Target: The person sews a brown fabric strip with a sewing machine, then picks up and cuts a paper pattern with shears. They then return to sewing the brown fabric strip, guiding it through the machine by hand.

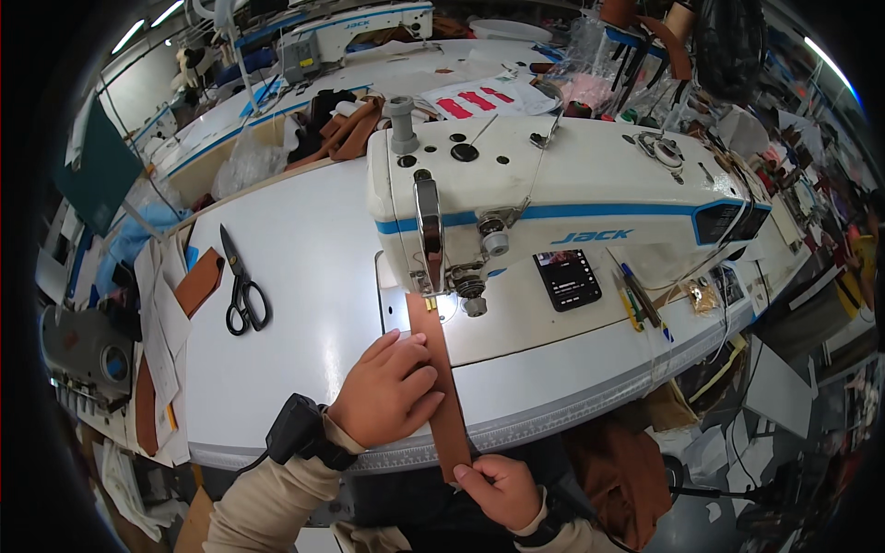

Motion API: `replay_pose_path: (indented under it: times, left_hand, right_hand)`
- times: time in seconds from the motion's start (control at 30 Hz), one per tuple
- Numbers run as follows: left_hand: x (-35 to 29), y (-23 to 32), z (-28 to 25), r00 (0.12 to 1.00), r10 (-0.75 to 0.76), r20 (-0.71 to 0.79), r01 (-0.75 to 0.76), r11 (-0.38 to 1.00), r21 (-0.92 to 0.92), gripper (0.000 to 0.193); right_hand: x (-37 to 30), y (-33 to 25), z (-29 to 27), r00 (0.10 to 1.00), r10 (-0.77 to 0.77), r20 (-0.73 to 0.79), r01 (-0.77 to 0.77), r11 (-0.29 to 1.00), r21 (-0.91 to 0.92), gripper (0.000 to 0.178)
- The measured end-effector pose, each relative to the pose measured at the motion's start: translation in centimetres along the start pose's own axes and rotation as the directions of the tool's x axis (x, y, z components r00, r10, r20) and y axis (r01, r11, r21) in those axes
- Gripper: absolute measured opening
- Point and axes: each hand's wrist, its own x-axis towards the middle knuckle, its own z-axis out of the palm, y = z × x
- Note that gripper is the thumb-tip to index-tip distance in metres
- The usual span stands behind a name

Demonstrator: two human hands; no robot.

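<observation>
A long brown leather-like strip (446, 419) runs from under the needle area of a white sewing machine (553, 184) down past the table's front edge. My left hand (387, 387) lies against the strip's left side just below the presser foot (430, 303), its fingers curled over it; the thumb is hidden. At the strip's near end, my right hand (502, 488) pinches it between thumb and fingers, off the table edge. Light from the machine falls on the spot where the strip goes under.
Black-handled scissors (245, 295) lie on the table at left, near a brown piece (199, 283) and paper sheets. A phone (567, 279) and several pens (636, 300) sit under the machine arm. Brown fabric (618, 470) hangs at lower right. Another sewing machine (359, 32) stands behind.
</observation>
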Motion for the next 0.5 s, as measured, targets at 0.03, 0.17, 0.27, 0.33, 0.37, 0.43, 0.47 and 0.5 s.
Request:
replay_pose_path:
  times: [0.03,0.17,0.27,0.33,0.37,0.43,0.47,0.5]
  left_hand:
    - [-0.07,0.14,0.04,1.000,-0.005,0.006,0.005,1.000,0.003,0.022]
    - [-0.37,0.74,0.02,0.999,-0.025,0.033,0.024,0.999,0.023,0.030]
    - [-0.51,1.06,-0.02,0.998,-0.042,0.039,0.041,0.999,0.022,0.037]
    - [-0.54,1.09,-0.08,0.998,-0.047,0.041,0.047,0.999,0.014,0.040]
    - [-0.55,1.08,-0.13,0.998,-0.048,0.044,0.047,0.999,0.011,0.042]
    - [-0.57,1.04,-0.17,0.997,-0.052,0.048,0.052,0.999,0.000,0.044]
    - [-0.58,1.03,-0.17,0.997,-0.055,0.049,0.055,0.998,-0.007,0.045]
    - [-0.59,1.02,-0.16,0.997,-0.059,0.052,0.060,0.998,-0.018,0.045]
  right_hand:
    - [-0.02,0.08,-0.02,0.999,0.034,0.002,-0.034,0.999,0.009,0.030]
    - [-0.01,0.23,-0.06,0.999,0.035,0.012,-0.035,0.999,0.030,0.030]
    - [0.03,0.30,-0.07,0.999,0.037,0.028,-0.039,0.998,0.043,0.030]
    - [0.01,0.33,-0.04,0.996,0.073,0.042,-0.075,0.995,0.061,0.030]
    - [0.00,0.36,-0.04,0.997,0.062,0.047,-0.066,0.995,0.076,0.029]
    - [-0.03,0.41,-0.03,0.994,0.096,0.061,-0.102,0.988,0.112,0.030]
    - [-0.03,0.44,-0.03,0.992,0.106,0.069,-0.113,0.987,0.115,0.030]
    - [-0.04,0.49,-0.03,0.990,0.122,0.075,-0.131,0.983,0.130,0.030]
